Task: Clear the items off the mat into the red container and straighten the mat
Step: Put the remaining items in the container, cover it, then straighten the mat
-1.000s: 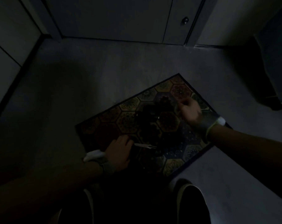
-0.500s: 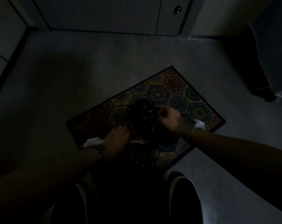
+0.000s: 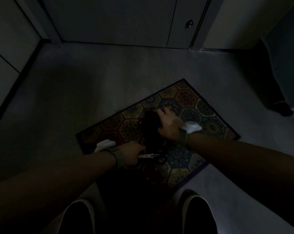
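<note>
The scene is very dim. A mat [image 3: 208, 125] with coloured hexagon patterns lies crooked on the grey floor. In its middle stands a dark rounded container [image 3: 149, 127]; its colour does not show. My right hand [image 3: 168, 127] lies over the container's right side, fingers curled on its far rim. My left hand [image 3: 131, 154] is at the mat's near-left part, closed on a small pale metal tool [image 3: 149, 155] that sticks out to the right. A dark loop-shaped piece [image 3: 161, 160] lies at the tool's tip.
My two shoes [image 3: 78, 217] [image 3: 198, 215] stand at the mat's near edge. A closed door with a knob [image 3: 189, 24] is at the back. Dark furniture [image 3: 281, 68] fills the right side. A wall runs along the left.
My right hand moved from the mat's far right part to the dark container and closed on it. My left hand stayed at the pale tool and tightened around it.
</note>
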